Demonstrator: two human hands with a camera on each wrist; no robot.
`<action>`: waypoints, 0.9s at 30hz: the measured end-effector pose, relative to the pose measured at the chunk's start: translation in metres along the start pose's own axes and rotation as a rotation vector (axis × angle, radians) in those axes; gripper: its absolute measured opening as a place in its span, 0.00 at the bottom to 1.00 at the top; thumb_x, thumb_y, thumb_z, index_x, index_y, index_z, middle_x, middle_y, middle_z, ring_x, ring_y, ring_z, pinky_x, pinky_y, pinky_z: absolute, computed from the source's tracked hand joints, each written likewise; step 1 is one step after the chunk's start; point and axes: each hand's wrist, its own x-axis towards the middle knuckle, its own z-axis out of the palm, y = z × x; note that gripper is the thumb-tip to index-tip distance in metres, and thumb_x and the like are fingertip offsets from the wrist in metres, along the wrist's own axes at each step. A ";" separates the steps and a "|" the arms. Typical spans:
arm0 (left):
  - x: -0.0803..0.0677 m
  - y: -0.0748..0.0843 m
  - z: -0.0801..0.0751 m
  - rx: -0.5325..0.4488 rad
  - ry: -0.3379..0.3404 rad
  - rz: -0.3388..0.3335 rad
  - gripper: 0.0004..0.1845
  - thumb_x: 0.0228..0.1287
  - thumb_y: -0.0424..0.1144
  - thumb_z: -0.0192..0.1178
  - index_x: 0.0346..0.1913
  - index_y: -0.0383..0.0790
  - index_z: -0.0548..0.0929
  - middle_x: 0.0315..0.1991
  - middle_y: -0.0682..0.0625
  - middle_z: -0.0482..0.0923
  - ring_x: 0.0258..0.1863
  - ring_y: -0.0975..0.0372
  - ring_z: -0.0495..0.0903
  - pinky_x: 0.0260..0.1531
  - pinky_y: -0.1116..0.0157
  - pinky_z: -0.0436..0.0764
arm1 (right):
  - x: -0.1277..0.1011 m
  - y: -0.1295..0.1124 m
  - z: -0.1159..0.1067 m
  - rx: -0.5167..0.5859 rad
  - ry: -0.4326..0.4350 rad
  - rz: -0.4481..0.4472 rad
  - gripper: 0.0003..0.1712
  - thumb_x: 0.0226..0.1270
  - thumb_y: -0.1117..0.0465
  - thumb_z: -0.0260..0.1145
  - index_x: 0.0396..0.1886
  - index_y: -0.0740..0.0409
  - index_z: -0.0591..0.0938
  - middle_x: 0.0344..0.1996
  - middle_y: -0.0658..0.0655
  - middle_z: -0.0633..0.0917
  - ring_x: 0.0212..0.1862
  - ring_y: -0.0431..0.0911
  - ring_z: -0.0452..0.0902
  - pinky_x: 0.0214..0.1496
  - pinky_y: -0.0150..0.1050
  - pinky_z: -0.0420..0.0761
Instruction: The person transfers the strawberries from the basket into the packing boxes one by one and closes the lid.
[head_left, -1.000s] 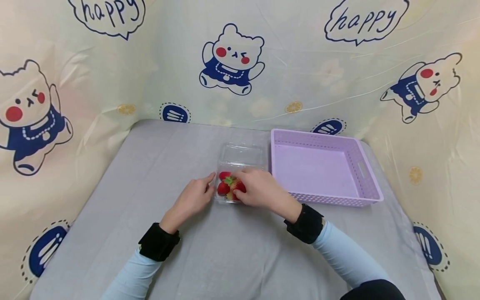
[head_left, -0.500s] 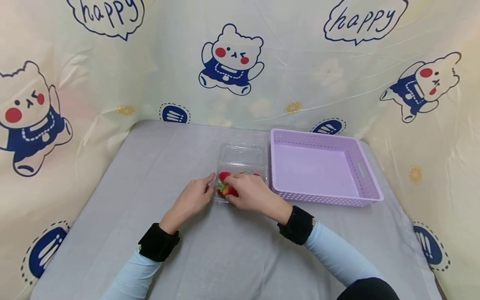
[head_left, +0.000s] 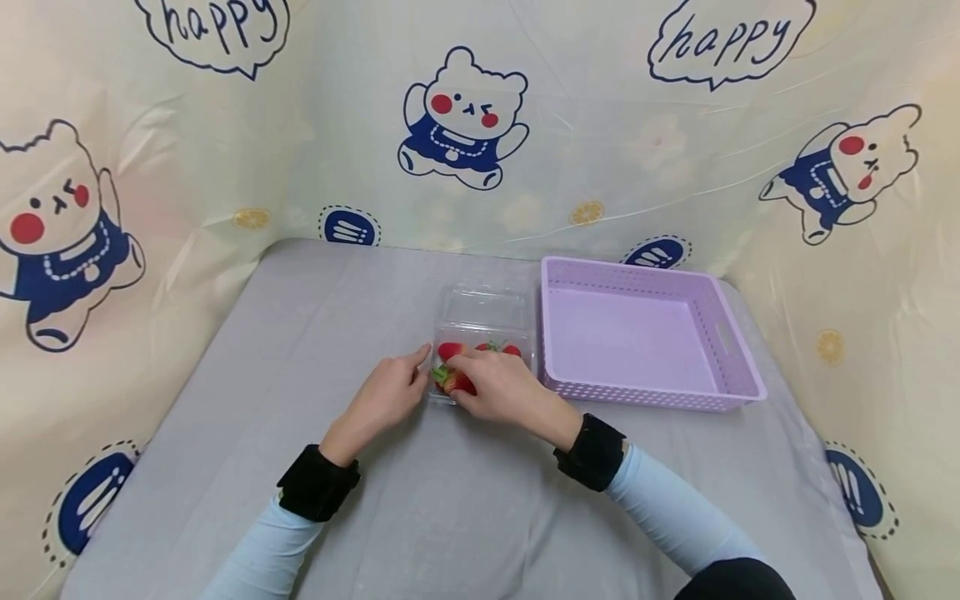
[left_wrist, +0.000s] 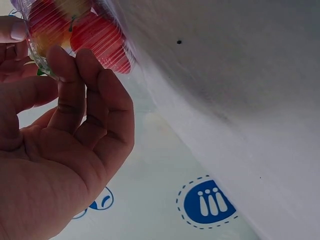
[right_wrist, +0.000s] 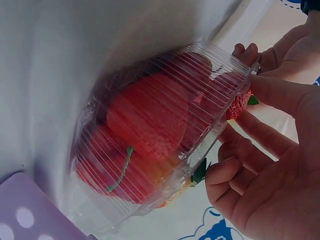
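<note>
A clear plastic clamshell box [head_left: 487, 310] stands mid-table, its lid folded back, with several red strawberries [head_left: 451, 351] inside. My right hand [head_left: 501, 385] reaches in from the right, thumb and fingers around a strawberry [head_left: 459, 382] whose green leaves point left. In the right wrist view a strawberry [right_wrist: 237, 104] shows between the thumb and fingers of that hand [right_wrist: 270, 155], behind the see-through wall. My left hand [head_left: 387, 390] touches the box's left side with its fingertips; in the left wrist view the hand [left_wrist: 75, 125] has its fingertips right at the box edge.
A shallow lilac basket [head_left: 622, 342] with perforated walls stands close to the right of the box. Grey cloth [head_left: 337, 292] covers the table. A patterned curtain [head_left: 585, 125] with bear drawings hangs behind and at both sides.
My right hand has shifted left inside the box, bringing the strawberry to the left side and uncovering strawberries at the back right. My left hand has stayed in place.
</note>
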 end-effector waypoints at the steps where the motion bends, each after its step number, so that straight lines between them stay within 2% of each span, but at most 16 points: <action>1: 0.000 0.000 0.000 -0.001 0.000 0.000 0.27 0.78 0.31 0.56 0.75 0.24 0.70 0.15 0.53 0.64 0.14 0.65 0.60 0.17 0.67 0.65 | 0.000 0.000 0.000 0.004 0.004 -0.002 0.22 0.69 0.52 0.75 0.59 0.53 0.86 0.47 0.52 0.88 0.39 0.44 0.82 0.42 0.35 0.84; 12: -0.001 0.000 0.000 0.002 0.008 0.000 0.27 0.78 0.32 0.56 0.74 0.24 0.70 0.16 0.53 0.65 0.14 0.64 0.62 0.18 0.67 0.65 | 0.001 0.001 0.006 0.004 0.019 -0.002 0.20 0.69 0.53 0.75 0.58 0.54 0.88 0.50 0.53 0.87 0.38 0.44 0.82 0.41 0.35 0.85; 20: 0.000 0.000 0.000 -0.004 0.011 0.004 0.27 0.78 0.32 0.56 0.74 0.24 0.70 0.15 0.53 0.65 0.15 0.65 0.62 0.18 0.67 0.65 | -0.001 0.001 0.004 -0.010 0.029 0.022 0.21 0.72 0.51 0.73 0.59 0.55 0.87 0.54 0.54 0.87 0.43 0.44 0.84 0.45 0.38 0.86; 23: 0.001 -0.001 0.000 -0.018 0.015 -0.001 0.28 0.78 0.32 0.56 0.75 0.24 0.69 0.15 0.54 0.65 0.15 0.65 0.62 0.18 0.66 0.65 | -0.003 0.001 0.002 0.003 0.070 0.028 0.19 0.72 0.53 0.73 0.57 0.56 0.88 0.53 0.55 0.87 0.48 0.45 0.84 0.47 0.41 0.86; 27: 0.002 -0.001 0.000 -0.023 0.020 -0.006 0.28 0.77 0.32 0.55 0.75 0.23 0.69 0.16 0.54 0.64 0.16 0.64 0.62 0.19 0.65 0.66 | -0.006 0.005 0.002 0.046 0.176 0.045 0.17 0.72 0.57 0.71 0.56 0.59 0.88 0.52 0.57 0.88 0.54 0.50 0.83 0.56 0.45 0.83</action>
